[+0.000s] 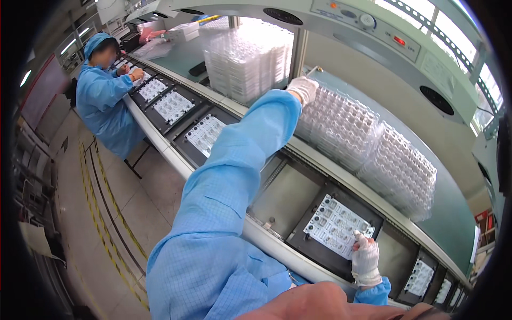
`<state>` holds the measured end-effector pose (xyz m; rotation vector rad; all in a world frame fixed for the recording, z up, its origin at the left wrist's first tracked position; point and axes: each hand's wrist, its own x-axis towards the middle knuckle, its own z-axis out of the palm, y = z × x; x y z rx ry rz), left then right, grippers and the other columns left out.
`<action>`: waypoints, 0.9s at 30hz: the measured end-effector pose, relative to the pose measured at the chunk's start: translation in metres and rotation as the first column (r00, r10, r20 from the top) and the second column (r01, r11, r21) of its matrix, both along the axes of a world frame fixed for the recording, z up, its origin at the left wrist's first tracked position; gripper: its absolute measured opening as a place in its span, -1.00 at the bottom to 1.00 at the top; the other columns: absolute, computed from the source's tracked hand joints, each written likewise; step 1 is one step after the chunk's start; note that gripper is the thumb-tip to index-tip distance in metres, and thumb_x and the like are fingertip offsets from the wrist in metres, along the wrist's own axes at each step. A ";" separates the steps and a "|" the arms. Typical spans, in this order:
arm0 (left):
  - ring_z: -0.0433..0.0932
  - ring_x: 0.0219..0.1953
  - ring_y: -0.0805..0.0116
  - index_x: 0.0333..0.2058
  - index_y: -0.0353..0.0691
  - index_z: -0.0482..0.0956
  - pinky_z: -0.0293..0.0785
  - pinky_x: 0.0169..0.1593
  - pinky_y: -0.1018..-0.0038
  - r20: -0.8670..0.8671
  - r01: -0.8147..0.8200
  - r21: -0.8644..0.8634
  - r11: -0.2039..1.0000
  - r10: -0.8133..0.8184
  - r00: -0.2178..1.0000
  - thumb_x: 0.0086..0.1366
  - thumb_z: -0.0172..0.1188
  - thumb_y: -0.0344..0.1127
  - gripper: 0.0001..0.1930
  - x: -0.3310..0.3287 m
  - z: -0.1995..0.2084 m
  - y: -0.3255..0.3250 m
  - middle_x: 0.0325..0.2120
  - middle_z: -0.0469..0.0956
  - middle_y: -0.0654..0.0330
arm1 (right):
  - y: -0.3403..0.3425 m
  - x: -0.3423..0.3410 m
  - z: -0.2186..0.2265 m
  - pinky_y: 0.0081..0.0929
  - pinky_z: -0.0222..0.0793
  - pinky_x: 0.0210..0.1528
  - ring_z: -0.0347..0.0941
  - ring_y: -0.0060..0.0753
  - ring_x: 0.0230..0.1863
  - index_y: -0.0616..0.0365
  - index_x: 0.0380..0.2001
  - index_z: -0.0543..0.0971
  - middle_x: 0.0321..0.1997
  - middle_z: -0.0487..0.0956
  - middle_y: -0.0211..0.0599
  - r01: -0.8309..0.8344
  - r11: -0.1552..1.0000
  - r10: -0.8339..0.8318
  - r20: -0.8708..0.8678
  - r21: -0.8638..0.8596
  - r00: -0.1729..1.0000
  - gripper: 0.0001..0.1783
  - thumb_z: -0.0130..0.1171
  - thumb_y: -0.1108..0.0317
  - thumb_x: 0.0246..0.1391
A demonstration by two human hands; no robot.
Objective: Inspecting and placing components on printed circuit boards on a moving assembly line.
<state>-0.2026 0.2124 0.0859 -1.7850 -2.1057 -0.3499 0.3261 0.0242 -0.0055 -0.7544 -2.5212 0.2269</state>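
Your right hand (366, 260), gloved in white, meets the right-hand end of a white panel (336, 224) lying flat in a black tray (306, 245) on the conveyor line (288, 192). Its fingers are bent and gathered, with thumb and forefinger close together; whether a small part sits between them cannot be told. Your left hand (303, 89) reaches far across the line to the near-left end of the clear plastic trays (341, 122) stacked on the counter (453, 226); it is largely curled, its fingertips are hidden, and what it grips, if anything, cannot be told. For good work at the panel, press lightly and straight down with the fingertips, keep the palm off neighbouring pockets, and avoid pushing sideways, which could shift the panel in its seat; a long reach by the left arm should not drag the right hand along. The panel's long axis runs from upper left to lower right, along the line; its row of dark round spots marks the left short end, away from your right fingers.
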 end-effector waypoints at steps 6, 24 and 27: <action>0.69 -0.07 0.03 -0.14 -0.11 0.72 0.59 0.01 0.17 0.118 0.005 -0.125 0.992 0.010 0.993 0.30 0.12 -0.29 -0.75 -0.003 0.009 0.008 -0.20 0.70 0.00 | -0.015 0.016 -0.001 -0.24 0.42 -0.24 0.48 -0.15 -0.34 0.07 0.15 0.52 -0.39 0.53 -0.28 0.023 0.998 -0.023 0.003 -0.058 1.000 -0.25 0.16 0.67 -0.26; 0.61 -0.36 0.23 -0.30 -0.03 0.64 0.56 -0.12 0.33 0.181 0.459 0.404 0.791 -0.561 0.807 0.22 0.22 -0.37 -0.91 0.109 0.005 -0.093 -0.47 0.60 0.21 | -0.052 0.025 -0.020 -0.17 0.27 -0.28 0.36 -0.16 -0.44 0.16 0.05 0.55 -0.56 0.42 -0.32 0.312 0.950 -0.312 0.001 0.026 0.950 -0.40 0.29 0.55 -0.20; 0.58 -0.38 0.25 -0.33 -0.03 0.60 0.52 -0.14 0.33 0.142 0.558 0.460 0.691 -0.677 0.722 0.20 0.22 -0.39 -0.92 0.146 -0.009 -0.124 -0.51 0.56 0.25 | -0.060 0.028 -0.026 -0.21 0.31 -0.27 0.38 -0.16 -0.44 0.16 0.07 0.55 -0.55 0.43 -0.31 0.399 0.917 -0.399 -0.002 -0.022 0.917 -0.39 0.24 0.54 -0.19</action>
